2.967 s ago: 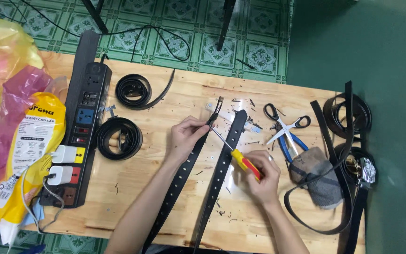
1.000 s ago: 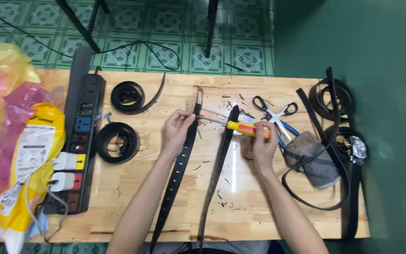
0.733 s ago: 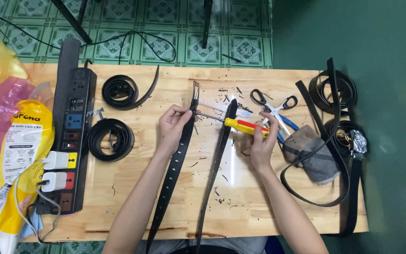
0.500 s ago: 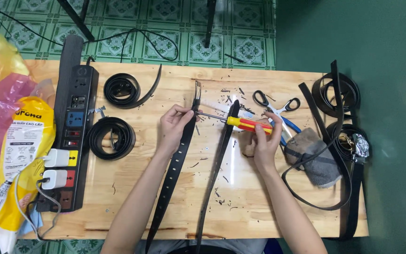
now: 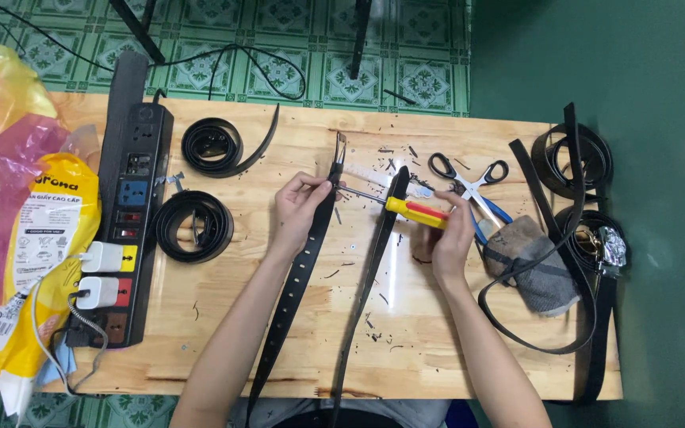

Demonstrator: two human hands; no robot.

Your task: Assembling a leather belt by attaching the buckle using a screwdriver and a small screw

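My left hand (image 5: 299,208) pinches the upper part of a black belt (image 5: 295,293) that runs down the wooden table (image 5: 223,349) towards me. My right hand (image 5: 452,239) holds a screwdriver (image 5: 414,212) with a yellow and red handle. Its metal shaft points left, with the tip at the belt next to my left fingers. A second black belt (image 5: 373,265) lies between my hands, passing under the screwdriver.
Black-handled scissors (image 5: 469,181) and a grey pouch (image 5: 534,261) lie right of my right hand. Coiled black belts (image 5: 196,226) sit at left and more belts (image 5: 576,158) at the right edge. A black power strip (image 5: 128,222) with white chargers and plastic bags (image 5: 17,230) fill the left side.
The screwdriver has swung from pointing up-left near the table's middle to lying almost level, tip at the belt in my left hand. My right hand has risen with it.
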